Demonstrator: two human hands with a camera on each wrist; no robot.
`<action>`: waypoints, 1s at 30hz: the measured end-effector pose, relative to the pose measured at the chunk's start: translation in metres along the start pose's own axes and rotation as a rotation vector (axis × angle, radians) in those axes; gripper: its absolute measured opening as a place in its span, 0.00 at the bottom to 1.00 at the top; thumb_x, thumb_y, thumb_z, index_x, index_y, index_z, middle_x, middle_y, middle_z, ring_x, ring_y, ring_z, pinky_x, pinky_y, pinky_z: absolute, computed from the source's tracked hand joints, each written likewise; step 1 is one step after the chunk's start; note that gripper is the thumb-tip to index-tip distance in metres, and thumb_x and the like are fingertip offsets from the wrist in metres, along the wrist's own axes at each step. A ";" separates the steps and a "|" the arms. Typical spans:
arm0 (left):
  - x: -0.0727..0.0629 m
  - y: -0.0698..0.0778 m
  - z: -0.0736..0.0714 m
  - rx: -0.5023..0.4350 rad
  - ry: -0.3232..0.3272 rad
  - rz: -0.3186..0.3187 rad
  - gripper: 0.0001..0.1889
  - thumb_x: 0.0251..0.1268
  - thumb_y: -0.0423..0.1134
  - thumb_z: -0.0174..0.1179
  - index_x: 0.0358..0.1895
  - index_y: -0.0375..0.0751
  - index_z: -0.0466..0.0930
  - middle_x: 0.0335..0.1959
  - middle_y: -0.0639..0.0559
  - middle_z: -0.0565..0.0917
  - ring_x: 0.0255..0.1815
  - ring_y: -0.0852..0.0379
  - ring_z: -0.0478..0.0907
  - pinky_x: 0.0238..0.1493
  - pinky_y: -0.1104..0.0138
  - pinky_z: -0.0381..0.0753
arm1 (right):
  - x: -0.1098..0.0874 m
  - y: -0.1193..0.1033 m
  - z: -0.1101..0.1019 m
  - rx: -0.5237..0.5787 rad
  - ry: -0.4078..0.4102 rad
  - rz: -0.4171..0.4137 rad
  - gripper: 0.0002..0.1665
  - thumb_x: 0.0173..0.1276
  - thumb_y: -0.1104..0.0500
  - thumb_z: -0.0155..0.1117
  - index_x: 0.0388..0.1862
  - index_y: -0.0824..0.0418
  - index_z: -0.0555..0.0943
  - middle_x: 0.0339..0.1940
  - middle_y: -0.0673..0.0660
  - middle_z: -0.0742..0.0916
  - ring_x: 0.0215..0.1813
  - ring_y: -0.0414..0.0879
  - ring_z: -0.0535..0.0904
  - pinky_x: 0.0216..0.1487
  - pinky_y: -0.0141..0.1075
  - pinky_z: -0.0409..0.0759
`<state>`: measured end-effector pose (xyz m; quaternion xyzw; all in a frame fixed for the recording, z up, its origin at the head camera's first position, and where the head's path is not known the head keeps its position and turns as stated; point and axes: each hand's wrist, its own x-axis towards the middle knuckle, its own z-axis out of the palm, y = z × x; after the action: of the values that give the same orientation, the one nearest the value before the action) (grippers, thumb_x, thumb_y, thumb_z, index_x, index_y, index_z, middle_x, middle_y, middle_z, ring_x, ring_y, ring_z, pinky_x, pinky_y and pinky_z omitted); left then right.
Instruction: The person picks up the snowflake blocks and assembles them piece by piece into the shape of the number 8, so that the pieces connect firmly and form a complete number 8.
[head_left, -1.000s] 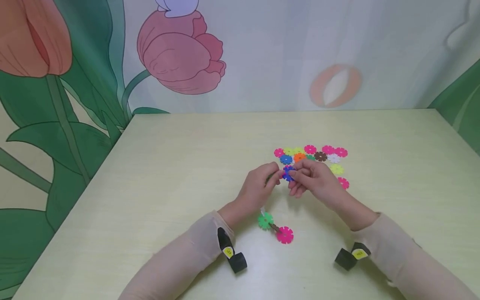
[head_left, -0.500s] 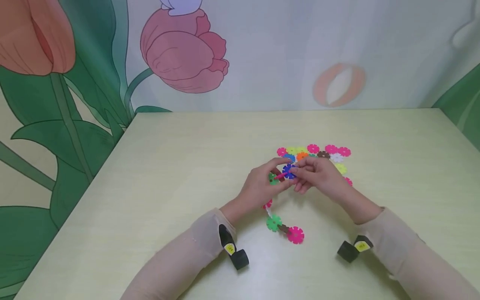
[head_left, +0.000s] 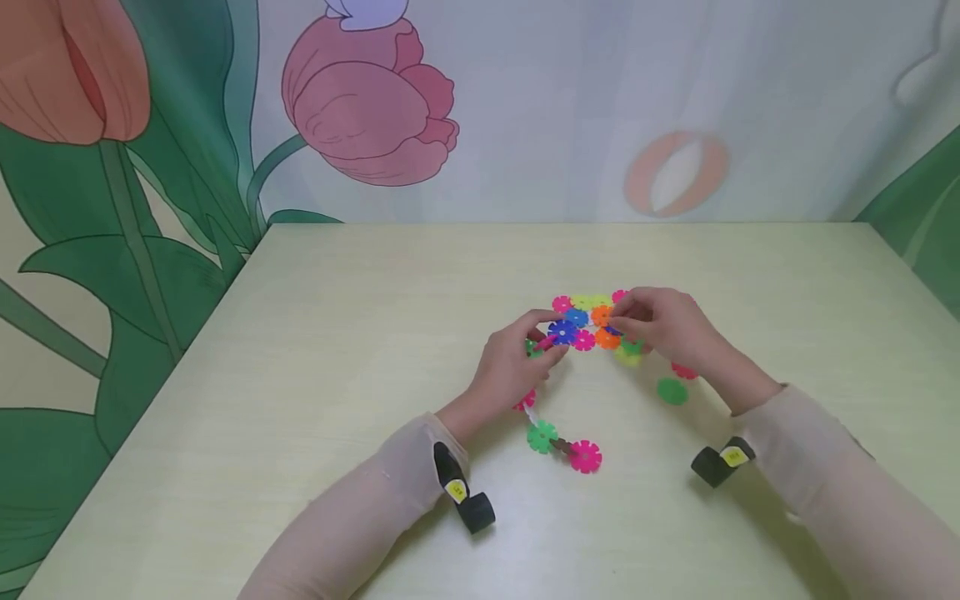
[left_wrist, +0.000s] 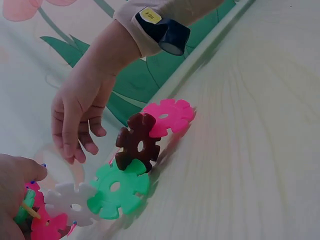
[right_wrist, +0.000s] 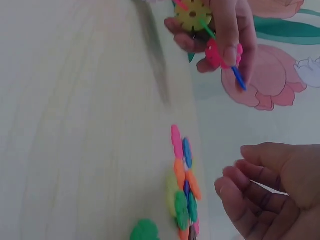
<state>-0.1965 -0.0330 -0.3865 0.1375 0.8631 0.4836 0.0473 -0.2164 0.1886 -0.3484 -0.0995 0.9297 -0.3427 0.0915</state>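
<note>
On my head feed the light is even and fairly bright, laying soft shadows on the pale worktop (head_left: 360,333) beside both sleeves (head_left: 352,508). Both wrist feeds reach me dimmer and hazier, with muted colour; in the right one, the discs (right_wrist: 181,210) at bottom centre look soft-edged, and a blurry grey shadow streaks the upper middle.

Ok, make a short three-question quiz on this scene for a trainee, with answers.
1. In the head view, what colour is the lower end piece of the chain: A yellow, B pink, C orange?
2. True or false: the right hand holds the chain.
3. Fill in: in the left wrist view, the green piece links the brown piece and the ___ piece.
Key: 1. B. 2. False, the left hand does. 3. White piece.
</note>
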 end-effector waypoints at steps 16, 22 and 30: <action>0.003 -0.004 0.002 0.087 0.041 -0.015 0.25 0.58 0.44 0.68 0.60 0.58 0.76 0.42 0.52 0.82 0.38 0.59 0.76 0.30 0.73 0.75 | 0.009 0.020 0.003 -0.344 -0.038 0.076 0.19 0.59 0.57 0.72 0.45 0.66 0.80 0.40 0.61 0.84 0.43 0.53 0.78 0.43 0.43 0.78; 0.002 -0.006 0.003 0.038 0.034 -0.037 0.24 0.59 0.43 0.68 0.60 0.57 0.75 0.43 0.50 0.81 0.25 0.61 0.80 0.25 0.72 0.76 | 0.006 0.021 0.003 -0.257 -0.026 0.048 0.18 0.60 0.60 0.70 0.44 0.66 0.75 0.39 0.62 0.82 0.43 0.54 0.76 0.42 0.40 0.78; 0.002 -0.005 0.002 0.049 0.045 -0.032 0.24 0.59 0.43 0.68 0.60 0.56 0.76 0.42 0.52 0.81 0.25 0.60 0.75 0.23 0.73 0.74 | -0.001 0.019 0.001 -0.151 0.060 0.013 0.13 0.63 0.61 0.67 0.44 0.66 0.79 0.38 0.61 0.85 0.37 0.49 0.80 0.39 0.35 0.80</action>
<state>-0.1986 -0.0336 -0.3919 0.1140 0.8775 0.4646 0.0324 -0.2176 0.2025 -0.3621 -0.0898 0.9559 -0.2736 0.0580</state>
